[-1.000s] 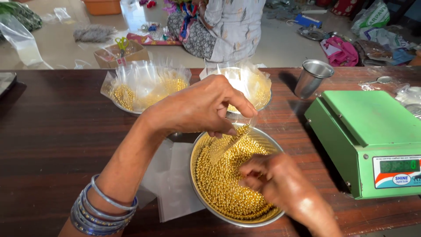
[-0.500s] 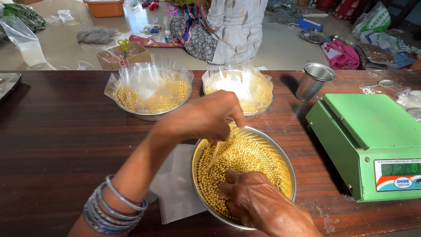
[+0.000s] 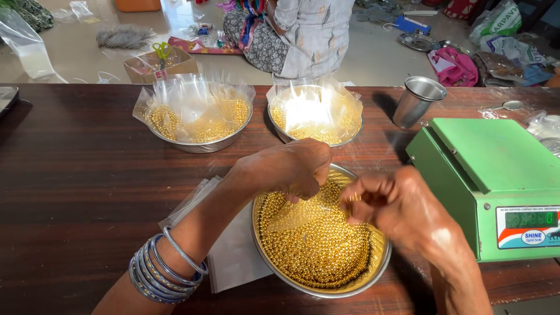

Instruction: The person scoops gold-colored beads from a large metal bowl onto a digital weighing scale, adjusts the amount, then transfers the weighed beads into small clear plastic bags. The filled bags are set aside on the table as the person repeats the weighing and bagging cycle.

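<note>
A green scale (image 3: 496,175) stands on the right, with a small green screen (image 3: 531,219) and a white, orange and blue label (image 3: 528,236) below. A brown cardboard box (image 3: 160,65) sits on the floor.

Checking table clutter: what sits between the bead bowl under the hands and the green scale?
Nothing: the head view shows bare dark table between the bead bowl and green scale, partly hidden by the right hand.
</note>
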